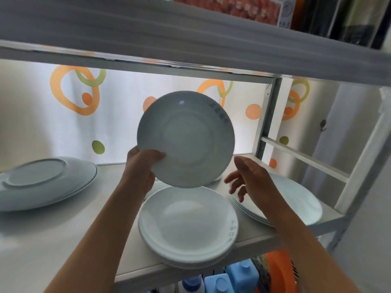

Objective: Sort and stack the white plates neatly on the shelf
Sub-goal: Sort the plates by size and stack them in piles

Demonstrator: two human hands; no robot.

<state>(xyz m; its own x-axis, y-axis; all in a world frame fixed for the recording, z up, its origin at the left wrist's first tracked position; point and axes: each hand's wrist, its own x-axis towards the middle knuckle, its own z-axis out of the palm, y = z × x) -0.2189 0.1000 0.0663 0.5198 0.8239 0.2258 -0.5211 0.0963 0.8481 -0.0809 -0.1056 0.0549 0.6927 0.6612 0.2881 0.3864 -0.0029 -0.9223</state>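
Plate held tilted above the shelf stack

Left hand point(140, 166) pinches the lifted plate point(185, 138) by its lower-left rim, face toward the camera, over the stack point(188, 227) on the shelf point(63, 240); right hand point(249, 178) spread, empty.

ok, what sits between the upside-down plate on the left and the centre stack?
Head view: bare white shelf and the left forearm crossing it; nothing else between the upside-down plate and centre stack.

Setting: home storage or utility corner. Evidence: white metal shelf point(84, 225) carrying white plates point(188, 220); curtain point(127, 106) printed with orange and green rings behind; blue plastic bottles point(243, 273) on the tier below; printed carton point(232, 7) on the tier above.
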